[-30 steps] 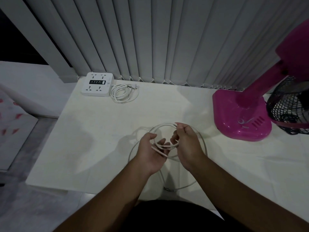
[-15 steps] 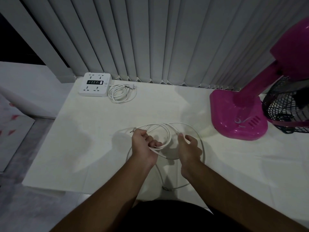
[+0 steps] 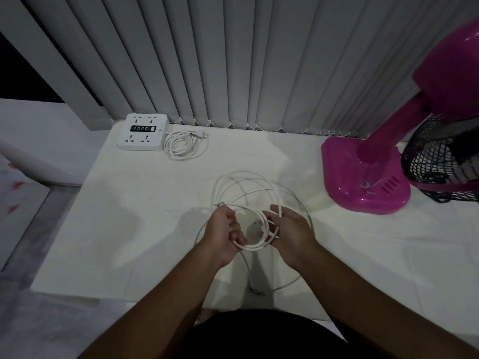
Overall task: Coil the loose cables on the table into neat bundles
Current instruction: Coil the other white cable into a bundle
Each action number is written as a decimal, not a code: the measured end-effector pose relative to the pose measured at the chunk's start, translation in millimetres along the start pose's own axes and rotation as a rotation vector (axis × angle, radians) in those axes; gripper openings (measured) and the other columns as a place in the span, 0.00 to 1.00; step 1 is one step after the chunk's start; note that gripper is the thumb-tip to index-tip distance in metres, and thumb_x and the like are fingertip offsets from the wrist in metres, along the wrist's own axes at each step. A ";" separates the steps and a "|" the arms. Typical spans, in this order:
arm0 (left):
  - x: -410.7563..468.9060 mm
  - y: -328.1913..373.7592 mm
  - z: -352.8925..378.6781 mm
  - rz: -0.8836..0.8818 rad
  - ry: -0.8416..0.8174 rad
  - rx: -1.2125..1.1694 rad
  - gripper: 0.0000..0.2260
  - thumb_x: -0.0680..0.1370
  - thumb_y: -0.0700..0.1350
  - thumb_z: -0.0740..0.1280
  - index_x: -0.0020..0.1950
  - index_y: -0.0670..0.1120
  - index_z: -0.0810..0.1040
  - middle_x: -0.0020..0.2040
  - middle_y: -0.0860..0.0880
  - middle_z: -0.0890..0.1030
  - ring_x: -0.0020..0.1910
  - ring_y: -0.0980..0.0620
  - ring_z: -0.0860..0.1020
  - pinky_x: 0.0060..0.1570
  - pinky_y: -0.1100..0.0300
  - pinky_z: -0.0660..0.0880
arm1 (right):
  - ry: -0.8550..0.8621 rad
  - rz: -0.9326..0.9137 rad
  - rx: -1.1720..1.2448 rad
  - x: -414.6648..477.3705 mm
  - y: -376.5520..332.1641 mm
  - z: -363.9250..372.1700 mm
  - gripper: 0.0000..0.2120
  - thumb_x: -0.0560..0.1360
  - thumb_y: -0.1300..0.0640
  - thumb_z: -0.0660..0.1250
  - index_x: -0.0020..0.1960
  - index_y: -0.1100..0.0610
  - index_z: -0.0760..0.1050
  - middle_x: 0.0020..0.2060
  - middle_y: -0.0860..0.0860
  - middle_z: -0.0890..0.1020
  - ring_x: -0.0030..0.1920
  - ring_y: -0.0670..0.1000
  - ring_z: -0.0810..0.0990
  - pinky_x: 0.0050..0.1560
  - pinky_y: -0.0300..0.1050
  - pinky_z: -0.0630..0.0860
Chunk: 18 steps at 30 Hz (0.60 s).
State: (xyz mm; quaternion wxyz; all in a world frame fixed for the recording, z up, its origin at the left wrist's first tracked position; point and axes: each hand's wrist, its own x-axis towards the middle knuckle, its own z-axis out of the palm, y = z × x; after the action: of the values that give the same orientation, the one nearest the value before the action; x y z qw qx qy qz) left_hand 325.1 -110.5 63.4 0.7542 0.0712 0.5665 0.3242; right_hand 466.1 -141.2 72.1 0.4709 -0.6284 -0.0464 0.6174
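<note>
A long white cable [image 3: 243,189] lies in loose loops on the white table [image 3: 129,208], partly lifted. My left hand [image 3: 224,234] is closed around a small bundle of its loops, with one cable end sticking out by the thumb. My right hand [image 3: 290,233] holds the same loops between thumb and fingers on the opposite side. A slack stretch of the cable runs around behind my right hand and down to the table's near edge. At the back left lies another white cord [image 3: 181,145], coiled, beside its power strip [image 3: 142,132].
A pink fan stands at the right with its base [image 3: 363,182] on the table and its black grille [image 3: 440,161] hanging over the right side. Grey vertical blinds [image 3: 233,60] close off the back. The table's left edge drops to the floor.
The loops have spread wider on the table beyond my hands. My hands moved slightly apart and back together around a small loop bundle, and the view shifted a little.
</note>
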 end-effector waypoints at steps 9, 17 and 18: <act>-7.5 2.8 11.6 0.057 -0.127 0.446 0.08 0.75 0.43 0.59 0.36 0.48 0.65 0.26 0.52 0.61 0.24 0.53 0.59 0.28 0.58 0.64 | -0.146 -0.261 -0.639 -5.2 -4.1 3.4 0.13 0.83 0.49 0.59 0.52 0.57 0.78 0.39 0.53 0.78 0.35 0.50 0.74 0.34 0.42 0.76; -2.1 16.5 6.4 0.695 0.153 1.014 0.28 0.63 0.54 0.70 0.61 0.53 0.69 0.58 0.45 0.76 0.56 0.47 0.74 0.56 0.54 0.72 | -0.121 -0.355 -0.714 -1.5 -19.5 -5.2 0.14 0.84 0.49 0.59 0.49 0.54 0.80 0.32 0.43 0.75 0.29 0.45 0.72 0.29 0.43 0.72; 0.6 23.5 1.1 0.831 0.178 1.076 0.35 0.62 0.57 0.72 0.67 0.54 0.66 0.66 0.45 0.71 0.66 0.47 0.68 0.66 0.54 0.67 | -0.144 -0.349 -0.706 -1.4 -24.8 -6.8 0.14 0.84 0.50 0.59 0.47 0.53 0.80 0.32 0.44 0.74 0.30 0.46 0.71 0.29 0.43 0.71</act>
State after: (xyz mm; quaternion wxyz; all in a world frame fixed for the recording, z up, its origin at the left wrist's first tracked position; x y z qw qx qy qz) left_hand 316.6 -91.6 74.5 0.3776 0.6203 0.6344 0.2648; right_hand 484.3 -132.0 87.8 0.3192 -0.6895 -0.3946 0.5167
